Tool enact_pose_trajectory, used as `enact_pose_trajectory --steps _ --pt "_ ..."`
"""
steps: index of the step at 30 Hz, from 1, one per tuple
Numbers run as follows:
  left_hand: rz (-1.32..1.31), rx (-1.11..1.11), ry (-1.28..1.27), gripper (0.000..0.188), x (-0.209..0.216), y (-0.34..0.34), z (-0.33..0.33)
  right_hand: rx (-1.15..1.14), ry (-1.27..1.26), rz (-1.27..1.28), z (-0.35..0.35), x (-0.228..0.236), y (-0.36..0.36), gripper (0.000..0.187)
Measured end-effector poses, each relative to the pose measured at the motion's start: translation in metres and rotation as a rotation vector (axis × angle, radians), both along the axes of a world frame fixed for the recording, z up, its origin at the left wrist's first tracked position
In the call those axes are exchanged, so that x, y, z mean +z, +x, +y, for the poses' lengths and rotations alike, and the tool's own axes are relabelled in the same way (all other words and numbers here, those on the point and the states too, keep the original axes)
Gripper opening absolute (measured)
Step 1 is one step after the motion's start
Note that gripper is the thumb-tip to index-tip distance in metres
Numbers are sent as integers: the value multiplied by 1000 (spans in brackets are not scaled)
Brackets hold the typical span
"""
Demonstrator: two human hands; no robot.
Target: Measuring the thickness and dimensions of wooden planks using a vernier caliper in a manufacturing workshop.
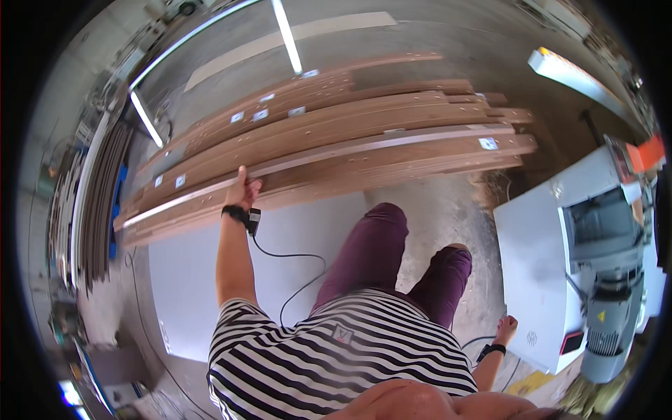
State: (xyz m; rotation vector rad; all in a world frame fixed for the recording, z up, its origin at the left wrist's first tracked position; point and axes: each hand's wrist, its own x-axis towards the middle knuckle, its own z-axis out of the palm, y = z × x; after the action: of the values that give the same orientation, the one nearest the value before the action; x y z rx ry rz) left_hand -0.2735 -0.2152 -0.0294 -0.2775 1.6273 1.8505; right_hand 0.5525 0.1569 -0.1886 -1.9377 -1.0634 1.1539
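My left hand (243,189) reaches forward to a stack of brown wooden boards (329,126) lying lengthwise in front of me. Its thumb lies across a long, narrow wooden strip (378,144) with a pale face, near the strip's left part, and the other fingers curl at the near side. The strip lies along the near boards. A black band and a small dark device with a cable sit on that wrist. Low at my right side hangs my right hand (507,328), its fingers curled closed, beside a white machine cabinet (528,245). Nothing shows in it.
A grey motor (610,325) is mounted on the machine at right. Below the boards lies a pale flat panel (189,280). More long boards (105,203) stand stacked at far left. A black cable (297,255) runs from my left wrist. A light-coloured plank (315,31) lies behind.
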Motion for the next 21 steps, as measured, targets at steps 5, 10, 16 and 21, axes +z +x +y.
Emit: enact_pose_trajectory --steps 5,10,16,21 --pt "1090 16 -952 34 -7 19 -11 111 -33 -10 9 5 -50 16" --pt "1721 -419 -1076 63 7 10 -1 333 -96 24 8 11 -104 15" --pt "1508 -727 -894 68 21 -14 5 607 -123 -4 9 19 -120 16" --pt "1716 -670 -987 67 35 -37 30 552 -282 -47 -9 14 -105 22"
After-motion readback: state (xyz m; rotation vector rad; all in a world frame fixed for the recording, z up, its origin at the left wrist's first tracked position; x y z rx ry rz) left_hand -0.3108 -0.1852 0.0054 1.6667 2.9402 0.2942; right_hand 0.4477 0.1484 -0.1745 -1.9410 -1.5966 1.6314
